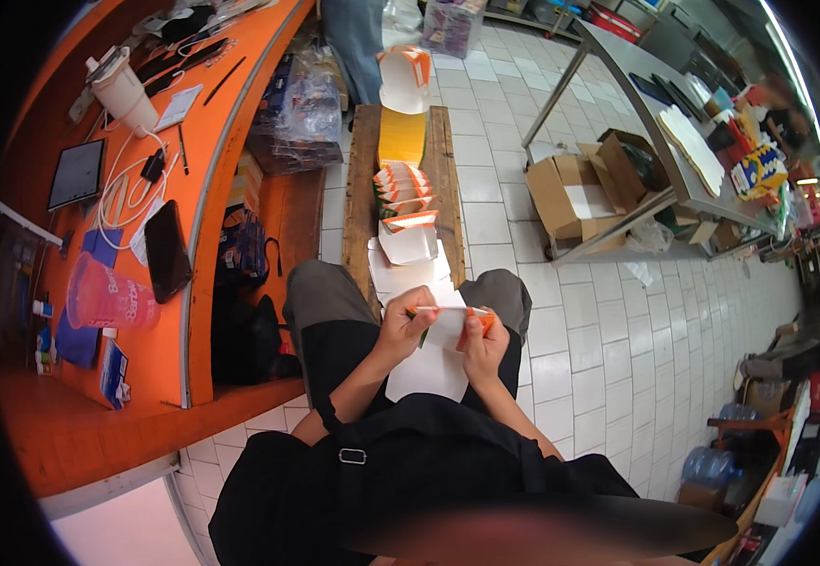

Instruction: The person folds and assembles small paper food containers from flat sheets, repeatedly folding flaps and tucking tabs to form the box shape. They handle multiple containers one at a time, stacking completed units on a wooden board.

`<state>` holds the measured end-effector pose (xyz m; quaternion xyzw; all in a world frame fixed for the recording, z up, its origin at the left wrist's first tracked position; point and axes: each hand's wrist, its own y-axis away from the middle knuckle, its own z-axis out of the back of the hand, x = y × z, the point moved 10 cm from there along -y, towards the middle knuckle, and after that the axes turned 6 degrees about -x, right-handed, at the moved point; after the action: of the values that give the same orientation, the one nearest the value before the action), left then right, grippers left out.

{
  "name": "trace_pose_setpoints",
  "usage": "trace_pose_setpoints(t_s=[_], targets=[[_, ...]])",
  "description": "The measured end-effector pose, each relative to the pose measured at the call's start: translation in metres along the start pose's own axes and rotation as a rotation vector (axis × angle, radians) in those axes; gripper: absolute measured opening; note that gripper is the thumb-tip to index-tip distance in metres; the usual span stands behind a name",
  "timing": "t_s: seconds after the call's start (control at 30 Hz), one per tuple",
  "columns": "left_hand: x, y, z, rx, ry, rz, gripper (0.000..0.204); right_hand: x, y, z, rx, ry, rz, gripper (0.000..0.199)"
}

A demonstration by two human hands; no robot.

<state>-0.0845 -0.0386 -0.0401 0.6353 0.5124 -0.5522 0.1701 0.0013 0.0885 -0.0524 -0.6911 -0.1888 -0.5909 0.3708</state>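
Above my lap, my left hand (399,328) and my right hand (485,349) grip opposite sides of a partly folded paper food box (445,329). Its inside is white, and orange print shows along its edges. Below it, a white card sheet (427,375) lies over my lap. Straight ahead on a wooden bench (361,141) are more white sheets (393,274), an opened-up box (410,243), a row of nested orange-and-white boxes (402,187) and a yellow card stack (401,140). Another open box (404,83) stands at the bench's far end.
On my left runs an orange counter (160,373) with a phone (167,248), a pink cup (113,294), a tablet (77,174) and cables. A steel table (618,71) stands at the right, with cardboard boxes (570,198) beneath. Wrapped packs (301,108) sit left of the bench.
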Motion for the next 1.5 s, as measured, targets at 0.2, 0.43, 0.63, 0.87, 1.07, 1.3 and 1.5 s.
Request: trace_pose_setpoints(t_s=[0.2,0.43,0.63,0.87,1.07,1.3,1.5], targets=[[-0.025,0.006,0.042,-0.419,-0.447,-0.18,0.034,-0.02,-0.002,-0.034,0.362,0.368,0.012,0.041],[0.026,0.003,0.032,0.038,-0.121,-0.049,0.055,-0.112,0.007,-0.007,0.47,0.47,-0.278,0.026],[0.097,0.006,0.105,-0.194,-0.637,0.089,0.021,-0.173,-0.03,0.022,0.071,0.548,-0.097,0.039],[0.136,-0.054,0.143,-0.069,-0.958,-0.089,0.028,-0.211,-0.078,-0.021,0.243,0.687,-0.04,0.044],[0.171,-0.077,0.147,0.066,-1.003,-0.065,0.06,-0.207,-0.119,-0.081,0.242,0.622,-0.01,0.039],[0.189,-0.078,0.151,0.073,-1.02,0.016,0.092,-0.214,-0.142,-0.126,0.25,0.691,-0.063,0.034],[0.193,-0.077,0.148,0.09,-1.054,-0.141,0.093,-0.21,-0.135,-0.126,0.12,0.651,0.396,0.028]])
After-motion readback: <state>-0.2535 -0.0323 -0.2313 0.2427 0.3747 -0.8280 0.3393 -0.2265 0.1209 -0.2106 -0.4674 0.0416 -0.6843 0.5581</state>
